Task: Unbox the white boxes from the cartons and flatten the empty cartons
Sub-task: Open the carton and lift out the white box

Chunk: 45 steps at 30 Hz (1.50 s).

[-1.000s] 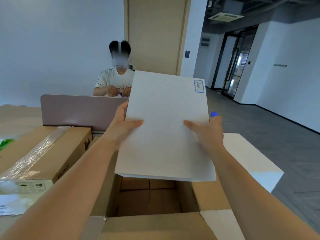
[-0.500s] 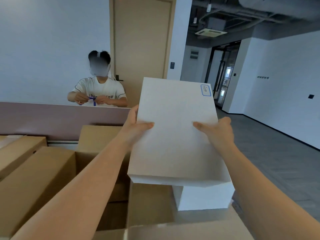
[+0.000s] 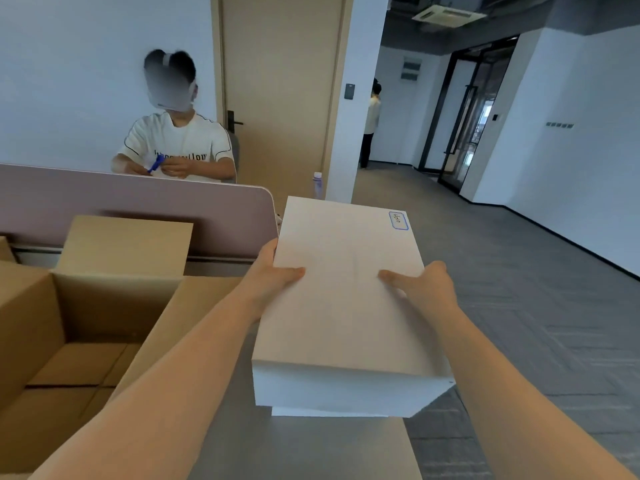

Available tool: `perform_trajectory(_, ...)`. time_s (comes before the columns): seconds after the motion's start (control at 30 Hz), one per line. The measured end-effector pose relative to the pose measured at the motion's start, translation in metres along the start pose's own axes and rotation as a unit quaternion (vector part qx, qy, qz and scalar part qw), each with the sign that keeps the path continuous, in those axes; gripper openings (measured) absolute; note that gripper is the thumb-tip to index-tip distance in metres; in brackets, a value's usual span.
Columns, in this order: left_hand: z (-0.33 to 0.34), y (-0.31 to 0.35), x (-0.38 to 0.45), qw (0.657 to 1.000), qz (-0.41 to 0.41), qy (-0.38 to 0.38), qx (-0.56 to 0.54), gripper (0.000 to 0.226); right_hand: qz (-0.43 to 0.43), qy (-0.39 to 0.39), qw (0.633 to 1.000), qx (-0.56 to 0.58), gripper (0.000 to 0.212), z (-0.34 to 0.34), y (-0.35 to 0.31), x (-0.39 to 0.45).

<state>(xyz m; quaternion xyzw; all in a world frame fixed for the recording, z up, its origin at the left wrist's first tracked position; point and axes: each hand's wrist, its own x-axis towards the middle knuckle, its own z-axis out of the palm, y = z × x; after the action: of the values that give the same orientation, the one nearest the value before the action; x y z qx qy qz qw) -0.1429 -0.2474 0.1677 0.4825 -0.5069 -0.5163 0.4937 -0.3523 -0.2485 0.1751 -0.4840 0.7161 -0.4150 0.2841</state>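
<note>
Both hands have a grip on the white box (image 3: 349,292) from its two long sides: the left hand (image 3: 273,278) clamped on the left edge with its thumb laid over the top face, the right hand (image 3: 427,289) on the right edge with its thumb across the top likewise. Its long axis runs straight away from the person, the small blue-bordered label (image 3: 398,220) at the far right corner. It sits level, just over or already upon a second white box (image 3: 329,411), of which only a thin strip shows beneath the near edge; whether the two touch I cannot tell. Both lie at the right end of the grey counter (image 3: 298,448), close to its edge. The open carton (image 3: 86,327) stands to the left of the box, beside the left forearm, its far flap upright and, as far as its visible floor shows, nothing inside. I judge that the next move turns on squaring the held box to the one below before letting go, since the upper box overhangs to the right; the left hand is then nearer the carton for flattening.
</note>
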Motion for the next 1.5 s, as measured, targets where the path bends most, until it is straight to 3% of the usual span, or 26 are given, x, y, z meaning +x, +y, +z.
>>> perform_trajectory(0.17, 0.003, 0.003, 0.021, 0.998, -0.019, -0.013, 0.052, 0.022, 0.009, -0.049, 0.998, -0.031, 0.065, 0.002, -0.002, 0.033)
perform_trajectory(0.27, 0.001, 0.0, 0.024, 0.998, -0.028, -0.008, 0.061, 0.02, 0.005, -0.1, 0.993, -0.067, 0.032, 0.0, -0.004, 0.035)
perform_trajectory(0.4, -0.003, -0.004, 0.015, 0.997, -0.014, -0.05, 0.051, 0.024, 0.002, -0.159, 0.984, -0.085, 0.027, -0.007, -0.008, 0.022)
perform_trajectory(0.47, -0.005, -0.006, 0.005, 0.996, 0.006, -0.08, 0.042, 0.03, -0.001, -0.171, 0.981, -0.095, 0.036, -0.013, -0.008, 0.01)
perform_trajectory(0.6, -0.012, -0.02, -0.021, 0.993, 0.045, -0.105, 0.025, 0.046, -0.02, -0.133, 0.988, -0.07, 0.05, -0.025, 0.007, -0.02)
perform_trajectory(0.7, -0.018, -0.042, -0.04, 0.993, 0.061, -0.089, 0.042, 0.068, -0.05, -0.091, 0.994, 0.018, 0.054, -0.024, 0.032, -0.046)
perform_trajectory(0.83, -0.014, -0.071, -0.057, 0.999, 0.03, -0.01, 0.008, 0.055, -0.059, 0.004, 0.995, 0.084, 0.056, -0.012, 0.064, -0.077)
perform_trajectory(0.93, -0.011, -0.085, -0.063, 1.0, -0.018, 0.013, -0.014, 0.094, -0.039, 0.029, 0.995, 0.084, 0.044, 0.0, 0.086, -0.081)
perform_trajectory(1.0, -0.01, -0.097, -0.062, 0.999, -0.034, 0.007, -0.03, 0.106, -0.022, 0.025, 0.995, 0.089, 0.035, 0.007, 0.097, -0.078)
perform_trajectory(1.07, -0.004, -0.103, -0.065, 0.997, -0.052, 0.008, -0.055, 0.09, -0.001, 0.004, 0.993, 0.115, 0.025, 0.011, 0.108, -0.074)
perform_trajectory(1.2, 0.009, -0.123, -0.059, 0.992, -0.062, 0.052, -0.099, 0.043, -0.001, -0.037, 0.99, 0.138, 0.041, 0.021, 0.123, -0.065)
perform_trajectory(1.3, 0.019, -0.124, -0.051, 0.987, -0.058, 0.095, -0.118, 0.046, -0.004, -0.026, 0.988, 0.15, 0.038, 0.023, 0.13, -0.05)
perform_trajectory(1.4, 0.024, -0.121, -0.037, 0.985, -0.069, 0.111, -0.112, 0.052, -0.002, -0.066, 0.981, 0.182, 0.03, 0.023, 0.129, -0.03)
perform_trajectory(1.5, 0.024, -0.118, -0.025, 0.985, -0.074, 0.11, -0.112, 0.047, -0.006, -0.104, 0.971, 0.213, 0.059, 0.027, 0.124, -0.018)
